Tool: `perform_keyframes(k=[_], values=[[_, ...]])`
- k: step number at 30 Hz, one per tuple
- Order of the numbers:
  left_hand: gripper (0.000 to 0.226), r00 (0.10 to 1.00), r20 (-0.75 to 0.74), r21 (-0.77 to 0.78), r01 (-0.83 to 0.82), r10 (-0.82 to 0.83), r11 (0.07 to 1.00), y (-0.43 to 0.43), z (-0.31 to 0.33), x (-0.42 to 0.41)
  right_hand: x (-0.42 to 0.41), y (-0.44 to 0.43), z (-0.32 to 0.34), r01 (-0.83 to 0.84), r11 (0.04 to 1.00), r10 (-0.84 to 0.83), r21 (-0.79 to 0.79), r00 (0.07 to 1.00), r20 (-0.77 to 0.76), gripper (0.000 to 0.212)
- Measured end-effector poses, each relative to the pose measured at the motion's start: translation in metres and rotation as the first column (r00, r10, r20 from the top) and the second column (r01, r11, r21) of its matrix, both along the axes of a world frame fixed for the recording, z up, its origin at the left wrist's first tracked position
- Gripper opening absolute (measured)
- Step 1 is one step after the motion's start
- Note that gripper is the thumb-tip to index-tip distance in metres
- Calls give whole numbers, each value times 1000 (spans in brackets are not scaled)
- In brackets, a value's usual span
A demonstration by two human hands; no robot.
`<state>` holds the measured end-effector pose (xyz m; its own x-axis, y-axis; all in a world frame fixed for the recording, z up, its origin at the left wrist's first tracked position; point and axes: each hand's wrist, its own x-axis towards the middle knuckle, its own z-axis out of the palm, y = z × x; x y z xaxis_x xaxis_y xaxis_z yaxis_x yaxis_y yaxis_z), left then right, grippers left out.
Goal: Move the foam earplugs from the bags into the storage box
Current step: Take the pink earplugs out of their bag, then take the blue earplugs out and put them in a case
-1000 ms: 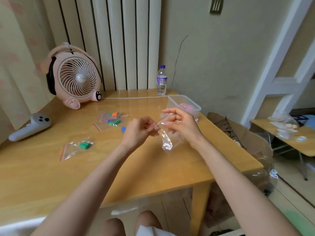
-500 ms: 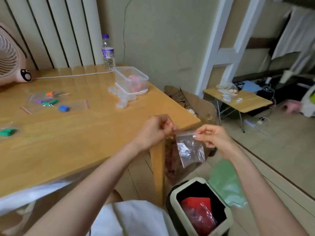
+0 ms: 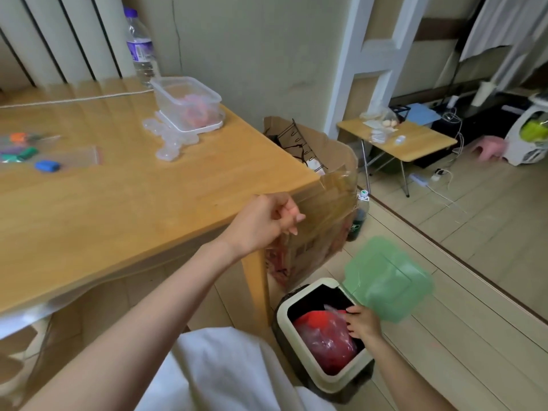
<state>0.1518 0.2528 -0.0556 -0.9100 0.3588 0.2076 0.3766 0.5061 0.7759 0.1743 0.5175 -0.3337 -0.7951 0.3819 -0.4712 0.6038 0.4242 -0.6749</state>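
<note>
Presently discarding: right hand (image 3: 363, 324) in bin (image 3: 314, 284), grip unclear; left hand (image 3: 261, 223) loosely curled, empty; next, fetch a bag of earplugs (image 3: 71, 158).

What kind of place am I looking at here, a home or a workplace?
Probably a room at home: a wooden table by a white radiator, a small waste bin on the floor beside it, and a low folding table further back.

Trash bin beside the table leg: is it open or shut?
Open. The trash bin shows its dark inside with a red bag, the green lid is swung up, and the right hand reaches into the opening.
</note>
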Motion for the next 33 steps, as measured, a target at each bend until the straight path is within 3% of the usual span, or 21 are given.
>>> perform_keyframes(k=[3, 8, 13, 17, 22, 26, 30, 33], values=[[15, 1000, -7, 9, -5, 5, 1000, -6, 3, -1, -9, -8, 17, 9, 998, -10, -67, 1000, -13, 28], [8, 995, -74, 57, -59, 63, 997, -17, 12, -6, -50, -35, 118, 40, 986, -96, -162, 930, -355, 22], [10, 982, -148, 50, -109, 116, 993, -39, 27, -10, -70, -79, 253, -112, 977, -45, -183, 725, -687, 19], [16, 966, -167, 35, -196, 199, 980, -69, 36, -14, -77, -130, 325, -241, 963, 38, -120, 562, -827, 15], [20, 919, -165, 14, -361, 358, 933, -123, 36, -19, -98, -216, 351, -519, 855, 309, 6, 500, -809, 13], [20, 844, -141, -14, -524, 517, 851, -170, 33, -19, -109, -285, 342, -634, 770, 453, 72, 463, -762, 14], [20, 769, -123, -90, -638, 627, 765, -220, 29, -18, -119, -344, 326, -688, 711, 566, 145, 438, -699, 14], [23, 723, -106, -150, -690, 683, 708, -256, 25, -18, -134, -373, 314, -611, 704, 685, 361, 454, -570, 21]])
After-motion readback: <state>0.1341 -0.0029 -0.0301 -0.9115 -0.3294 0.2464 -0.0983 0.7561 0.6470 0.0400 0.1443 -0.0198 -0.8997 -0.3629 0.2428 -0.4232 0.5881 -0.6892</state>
